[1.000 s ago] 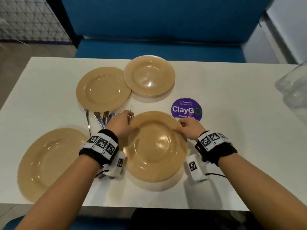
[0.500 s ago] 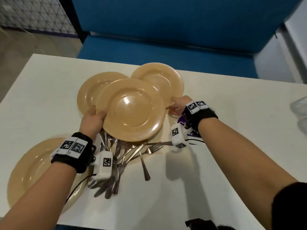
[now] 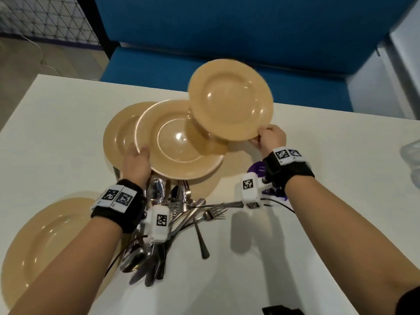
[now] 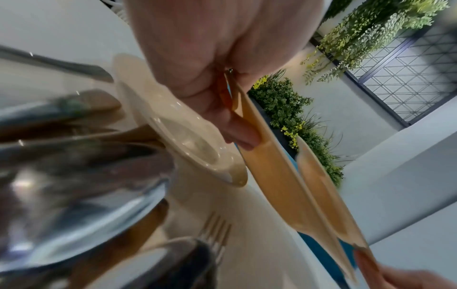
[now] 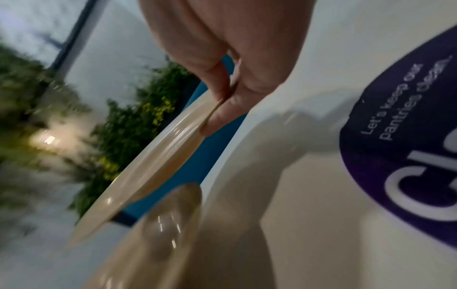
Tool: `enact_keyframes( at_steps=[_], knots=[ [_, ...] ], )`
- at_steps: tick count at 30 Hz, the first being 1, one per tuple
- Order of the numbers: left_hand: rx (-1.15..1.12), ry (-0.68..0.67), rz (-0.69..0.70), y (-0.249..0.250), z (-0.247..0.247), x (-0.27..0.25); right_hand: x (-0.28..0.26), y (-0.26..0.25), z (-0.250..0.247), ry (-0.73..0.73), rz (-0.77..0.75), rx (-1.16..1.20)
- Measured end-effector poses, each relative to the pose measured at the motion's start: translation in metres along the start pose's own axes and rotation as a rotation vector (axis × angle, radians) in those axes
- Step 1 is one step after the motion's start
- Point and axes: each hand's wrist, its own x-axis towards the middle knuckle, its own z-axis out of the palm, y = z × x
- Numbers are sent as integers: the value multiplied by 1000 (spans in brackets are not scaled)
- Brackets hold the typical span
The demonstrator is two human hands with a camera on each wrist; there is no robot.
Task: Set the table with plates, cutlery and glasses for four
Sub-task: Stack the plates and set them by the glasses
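There are several tan plates. My left hand (image 3: 141,156) grips the near-left rim of one plate (image 3: 179,142), thumb on top (image 4: 237,135), holding it over the right part of a plate lying on the table (image 3: 118,133). My right hand (image 3: 260,138) pinches the near rim of a smaller plate (image 3: 229,101), lifted and tilted above the table's far edge; the pinch shows in the right wrist view (image 5: 217,109). Another plate (image 3: 45,235) lies at the front left. A pile of forks, spoons and knives (image 3: 177,214) lies between my wrists.
The white table (image 3: 318,223) has a purple round sticker (image 3: 255,169) under my right wrist. Clear glassware (image 3: 411,160) stands at the right edge. A blue bench (image 3: 159,62) runs behind the table. A dark object (image 3: 281,310) lies at the front edge.
Both hands carried one plate from the front toward the back, uncovering the cutlery. My right hand then let go of it, took the far plate and lifted it.
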Motion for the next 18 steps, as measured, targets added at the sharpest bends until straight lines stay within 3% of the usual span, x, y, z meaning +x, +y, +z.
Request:
enact_keyframes(
  at_steps=[5, 10, 13, 15, 18],
  knots=[
    [-24, -54, 27, 13, 5, 11, -30, 9, 34, -215, -124, -471],
    [91, -152, 84, 27, -27, 30, -47, 12, 64, -246, 52, -171],
    [367, -31, 178, 25, -67, 72, -61, 15, 88, -163, 58, -99],
    [577, 22, 124, 22, -90, 93, -70, 17, 102, -108, 37, -101],
    [682, -152, -1, 16, -104, 107, -82, 24, 117, -85, 31, -83]
  ],
)
